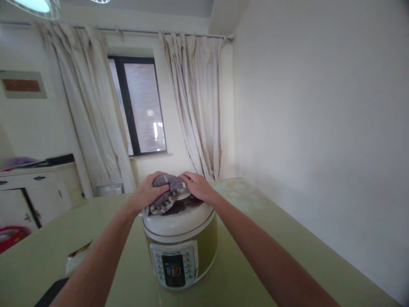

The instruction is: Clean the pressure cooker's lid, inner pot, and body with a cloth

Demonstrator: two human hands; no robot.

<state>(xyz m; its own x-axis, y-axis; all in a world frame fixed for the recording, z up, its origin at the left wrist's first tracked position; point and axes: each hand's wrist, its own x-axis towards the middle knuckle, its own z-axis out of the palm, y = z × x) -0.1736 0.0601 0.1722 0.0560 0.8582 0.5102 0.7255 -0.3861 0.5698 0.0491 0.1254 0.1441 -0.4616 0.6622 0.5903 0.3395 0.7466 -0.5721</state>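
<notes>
A cream and olive electric pressure cooker (pixel 182 247) stands on the green table (pixel 265 238), its control panel facing me. A grey speckled cloth (pixel 166 197) lies bunched on the cooker's lid. My left hand (pixel 147 192) is closed on the cloth, pressing it onto the lid. My right hand (pixel 198 185) rests on the far right part of the lid, fingers laid together against the cloth's edge.
A white wall runs along the table's right side. Cream curtains (pixel 198 106) and a dark-framed window (pixel 140 106) stand behind. A white cabinet (pixel 35 192) is at the left. A small whitish object (pixel 76 260) and a dark item (pixel 51 292) lie on the table near left.
</notes>
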